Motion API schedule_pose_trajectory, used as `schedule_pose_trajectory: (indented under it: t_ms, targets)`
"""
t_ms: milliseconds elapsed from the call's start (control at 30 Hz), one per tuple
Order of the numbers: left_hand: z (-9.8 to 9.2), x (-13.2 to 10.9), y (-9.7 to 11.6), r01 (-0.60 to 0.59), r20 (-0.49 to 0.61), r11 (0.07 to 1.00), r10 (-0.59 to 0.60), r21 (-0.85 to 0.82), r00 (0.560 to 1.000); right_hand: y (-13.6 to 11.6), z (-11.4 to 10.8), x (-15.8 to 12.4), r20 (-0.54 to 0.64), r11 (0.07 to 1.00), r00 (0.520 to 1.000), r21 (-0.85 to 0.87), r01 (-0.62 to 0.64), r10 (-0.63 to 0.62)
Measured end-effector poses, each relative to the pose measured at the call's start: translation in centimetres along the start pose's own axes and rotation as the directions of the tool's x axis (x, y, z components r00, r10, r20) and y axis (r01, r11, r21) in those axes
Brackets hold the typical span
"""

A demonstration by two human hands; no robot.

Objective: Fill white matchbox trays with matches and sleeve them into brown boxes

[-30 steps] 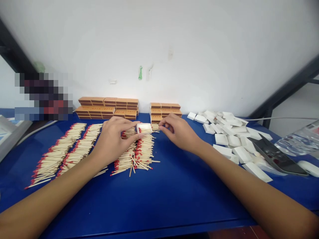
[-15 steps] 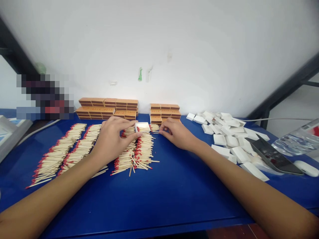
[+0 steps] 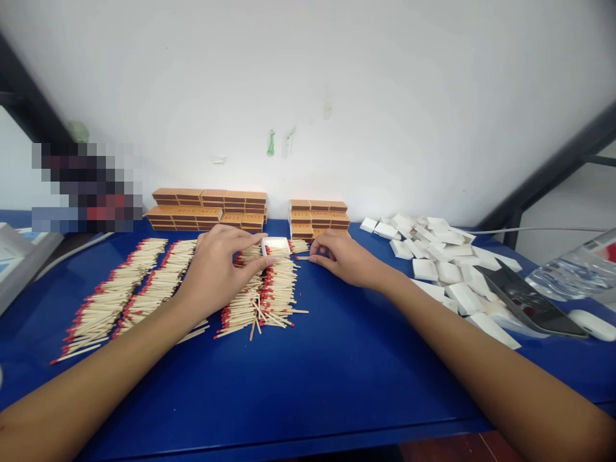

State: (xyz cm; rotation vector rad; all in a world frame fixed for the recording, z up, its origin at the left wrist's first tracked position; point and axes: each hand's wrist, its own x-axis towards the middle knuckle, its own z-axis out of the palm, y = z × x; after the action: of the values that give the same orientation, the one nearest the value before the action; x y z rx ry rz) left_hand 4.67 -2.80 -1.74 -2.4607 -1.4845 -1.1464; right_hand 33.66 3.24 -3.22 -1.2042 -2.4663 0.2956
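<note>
My left hand (image 3: 216, 266) grips a small white matchbox tray (image 3: 279, 252) by its left end, between thumb and fingers. A few red match heads show in the tray's left part. Opposite it, the fingertips of my right hand (image 3: 341, 258) pinch the plain end of a match (image 3: 301, 258), whose red head points left. Just behind that lies a small bunch of matches (image 3: 299, 246). Below the tray stretches a heaped row of red-headed matches (image 3: 282, 289), with another row (image 3: 239, 311) beside it, partly hidden by my left hand.
Two more match rows (image 3: 108, 298) lie at left. Orange matchboxes stand in two stacks, one at left (image 3: 183, 212) and one at centre (image 3: 320, 215), against the wall. To the right are piled white trays (image 3: 443, 250), a phone (image 3: 527, 301), a white case (image 3: 591, 324) and a clear bottle (image 3: 572, 269).
My right hand has shifted slightly, and a single match now shows in its fingertips, apart from the small bunch. The left hand and tray have stayed nearly still.
</note>
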Motion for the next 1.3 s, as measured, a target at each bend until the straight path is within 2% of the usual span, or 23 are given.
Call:
schedule_pose_trajectory:
  t_ms: [167, 300, 433, 600, 800, 867, 1067, 1300]
  targets:
    - [0.0, 0.0, -0.1, 0.001, 0.014, 1.0, -0.001, 0.003, 1.0, -0.1, -0.1, 0.0, -0.009, 1.0, 1.0, 0.012, 0.0, 0.0]
    - [0.1, -0.1, 0.0, -0.005, 0.022, 1.0, 0.005, -0.001, 1.0, -1.2, -0.8, -0.2, -0.147, 0.997, 0.988, 0.043, 0.059, -0.052]
    - [0.4, -0.3, 0.1, -0.036, 0.017, 0.999, 0.036, -0.029, 0.999, -3.3, -0.8, -0.5, -0.274, 0.989, 0.958, 0.103, 0.11, -0.078]
    - [0.7, -0.5, 0.1, -0.109, 0.025, 0.99, 0.112, -0.088, 0.993, -5.2, -0.1, -0.9, -0.277, 0.983, 0.952, 0.093, 0.16, -0.129]
    - [0.4, -0.3, 0.2, -0.045, 0.003, 0.997, 0.046, -0.06, 0.999, -4.0, -0.4, -0.6, -0.342, 0.985, 0.937, 0.126, 0.122, -0.072]
    - [0.2, -0.2, 0.2, -0.012, -0.011, 0.999, 0.011, -0.041, 1.0, -3.0, -0.3, -0.3, -0.315, 0.99, 0.947, 0.103, 0.093, -0.056]
    - [0.0, 0.0, 0.3, 0.027, -0.027, 1.0, -0.027, -0.006, 0.999, -1.1, 0.9, 0.0, -0.105, 0.999, 0.994, 0.008, 0.038, -0.037]
    - [0.0, 0.0, 0.3, 0.028, -0.012, 1.0, -0.028, -0.006, 1.0, -1.2, 0.8, 0.0, -0.089, 1.0, 0.996, -0.002, 0.027, -0.027]
